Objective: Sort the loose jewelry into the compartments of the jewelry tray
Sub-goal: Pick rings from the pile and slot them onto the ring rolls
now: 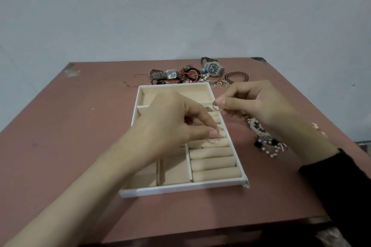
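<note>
Both hands work over the jewelry tray (181, 189), each pinching a thin wire hoop. Reaching in from the near left, the left hand (172, 124) has thumb and forefinger closed on a hoop earring (215, 140) pressed down among the padded rolls (213, 163) in the tray's right-hand section; its other fingers curl loosely above the middle of the tray. The right hand (259, 104), coming from a dark sleeve (341, 184), hovers just past the tray's right wall and nips a second hoop (216, 107) between thumb and forefinger — the hoop hangs in the air, clear of the padding.

The tray is white-rimmed with beige lining and sits in the middle of a reddish-brown table (80, 146). Four rolls lie fully exposed at the near end; more run away beneath the hands, too covered to count. A long compartment spans the far end, and two small ones show at the near left.

Two watches lie beyond the tray — a square-faced one (171, 74) and a round blue-faced one (212, 67) — beside a tangle of red and black bands (190, 75) and a brown braided bracelet (237, 76). A heap of pearl-beaded pieces (265, 142) rests on the table right of the tray, under the right wrist.
</note>
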Demonstrator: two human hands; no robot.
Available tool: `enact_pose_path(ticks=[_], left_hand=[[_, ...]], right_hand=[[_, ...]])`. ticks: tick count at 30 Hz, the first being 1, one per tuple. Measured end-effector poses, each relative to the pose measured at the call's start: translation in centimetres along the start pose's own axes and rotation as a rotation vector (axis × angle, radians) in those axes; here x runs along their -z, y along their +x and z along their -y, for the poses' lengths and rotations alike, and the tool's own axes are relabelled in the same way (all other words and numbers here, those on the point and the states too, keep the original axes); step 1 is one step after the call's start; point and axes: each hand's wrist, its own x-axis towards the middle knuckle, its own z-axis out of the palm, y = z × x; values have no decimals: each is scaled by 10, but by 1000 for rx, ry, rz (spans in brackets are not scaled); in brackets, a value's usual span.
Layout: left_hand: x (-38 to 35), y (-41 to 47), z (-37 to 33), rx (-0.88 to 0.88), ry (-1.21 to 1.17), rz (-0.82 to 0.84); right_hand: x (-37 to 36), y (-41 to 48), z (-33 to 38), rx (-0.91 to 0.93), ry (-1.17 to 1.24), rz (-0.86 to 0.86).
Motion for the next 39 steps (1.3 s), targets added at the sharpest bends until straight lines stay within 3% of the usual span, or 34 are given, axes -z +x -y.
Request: enact_pose_path(ticks=[14,20,25,39], left_hand=[[-3,-6,-3,-142,411,30],[-6,-3,0,-218,404,0],[-9,-3,-2,-125,412,90],[-1,-1,-6,-75,526,201]], right_hand=[[-4,0,2,10,-9,21],[-3,0,2,17,-14,14],[-3,-1,2,30,-15,18],[5,-5,5,58,-5,106]])
